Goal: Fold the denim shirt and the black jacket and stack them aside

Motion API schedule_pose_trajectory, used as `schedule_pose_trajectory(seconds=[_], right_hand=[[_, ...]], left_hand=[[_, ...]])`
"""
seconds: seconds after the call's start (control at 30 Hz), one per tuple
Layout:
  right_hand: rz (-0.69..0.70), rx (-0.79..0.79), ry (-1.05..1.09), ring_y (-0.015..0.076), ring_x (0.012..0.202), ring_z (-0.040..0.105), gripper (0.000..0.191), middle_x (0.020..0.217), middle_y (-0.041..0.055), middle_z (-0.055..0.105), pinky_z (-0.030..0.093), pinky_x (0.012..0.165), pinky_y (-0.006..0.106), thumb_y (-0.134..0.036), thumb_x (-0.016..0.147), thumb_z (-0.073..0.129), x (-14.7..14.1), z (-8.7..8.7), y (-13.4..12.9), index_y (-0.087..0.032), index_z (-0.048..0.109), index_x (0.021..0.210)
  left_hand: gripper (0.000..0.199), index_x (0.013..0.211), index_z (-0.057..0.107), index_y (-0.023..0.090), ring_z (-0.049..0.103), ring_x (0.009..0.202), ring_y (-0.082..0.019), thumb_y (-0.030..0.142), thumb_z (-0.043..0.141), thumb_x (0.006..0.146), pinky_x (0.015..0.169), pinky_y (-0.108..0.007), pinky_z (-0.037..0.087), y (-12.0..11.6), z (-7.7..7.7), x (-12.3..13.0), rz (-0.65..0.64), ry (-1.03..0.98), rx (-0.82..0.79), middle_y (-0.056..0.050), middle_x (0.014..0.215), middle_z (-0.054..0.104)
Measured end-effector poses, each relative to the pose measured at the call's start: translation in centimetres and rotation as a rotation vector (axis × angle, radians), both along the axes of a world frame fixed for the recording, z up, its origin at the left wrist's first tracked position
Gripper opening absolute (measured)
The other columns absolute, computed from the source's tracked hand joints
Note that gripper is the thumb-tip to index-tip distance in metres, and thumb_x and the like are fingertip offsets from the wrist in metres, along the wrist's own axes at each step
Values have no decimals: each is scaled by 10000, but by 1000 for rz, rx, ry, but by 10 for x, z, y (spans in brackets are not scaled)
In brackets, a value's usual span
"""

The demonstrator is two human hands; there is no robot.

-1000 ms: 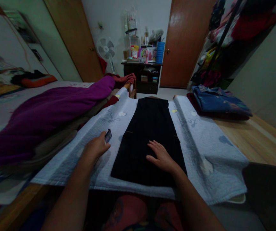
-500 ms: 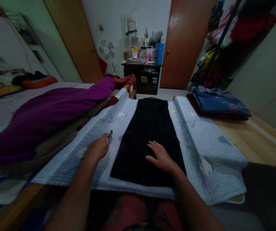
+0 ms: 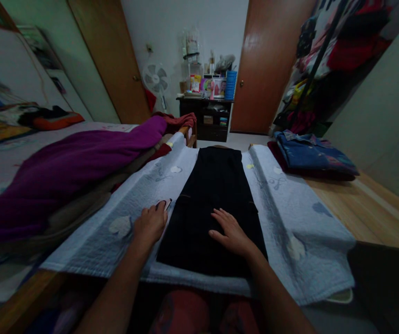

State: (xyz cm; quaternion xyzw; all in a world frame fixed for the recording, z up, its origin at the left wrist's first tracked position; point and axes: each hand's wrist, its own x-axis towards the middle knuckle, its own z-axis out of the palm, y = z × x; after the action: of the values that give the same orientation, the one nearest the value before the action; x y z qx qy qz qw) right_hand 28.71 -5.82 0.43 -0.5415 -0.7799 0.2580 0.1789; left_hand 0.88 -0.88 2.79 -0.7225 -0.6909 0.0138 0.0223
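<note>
A black garment (image 3: 216, 185) lies flat and long on a pale quilted cover (image 3: 123, 227). My right hand (image 3: 230, 232) rests on its near half, palm down with fingers stretched out. Beside the garment's left edge, my left hand (image 3: 152, 223) is closed round a small flat object with a dark edge (image 3: 166, 203). Only the object's far end shows past the fingers, so its kind is unclear.
Folded blue clothing (image 3: 315, 150) sits stacked on the wooden board (image 3: 334, 197) at right. A purple blanket (image 3: 81, 167) is heaped at left. Farther off stand a fan (image 3: 155, 79), a dark cabinet (image 3: 202, 118) and a wooden door (image 3: 263, 69). Clothes (image 3: 354, 55) hang at upper right.
My left hand has moved slightly right, toward the garment, and the flat object in it has turned from raised to lower and more level. The right hand stays on the garment. The view has tilted a little.
</note>
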Motion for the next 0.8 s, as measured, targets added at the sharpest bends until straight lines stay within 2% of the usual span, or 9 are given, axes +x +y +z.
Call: schedule_pose_trajectory(seconds=[0.23,0.43,0.8], right_hand=[[-3,-10,-8,254,1429,198,674,1524,96,312,171,1160,471,-591,883,461,0,0,0,-199,399,1428],[-1,-20,-25,250,1432,186,682,1528,91,306,156,1169,454,-600,892,435,0,1,0,-185,394,1432],[-2,-36,-25,239,1436,170,693,1532,84,298,142,1176,441,-588,890,445,0,3,0,-169,381,1438]], left_hand=[[407,1303,493,194,543,1009,-325,325,334,951,768,-409,477,-4,-16,11,42,52,142,-174,1092,609],[407,1281,510,179,531,1006,-335,283,302,947,747,-415,480,-4,-18,15,45,69,157,-180,1119,582],[382,1246,531,192,492,1061,-331,264,359,913,769,-416,479,1,-23,13,52,15,126,-170,1173,553]])
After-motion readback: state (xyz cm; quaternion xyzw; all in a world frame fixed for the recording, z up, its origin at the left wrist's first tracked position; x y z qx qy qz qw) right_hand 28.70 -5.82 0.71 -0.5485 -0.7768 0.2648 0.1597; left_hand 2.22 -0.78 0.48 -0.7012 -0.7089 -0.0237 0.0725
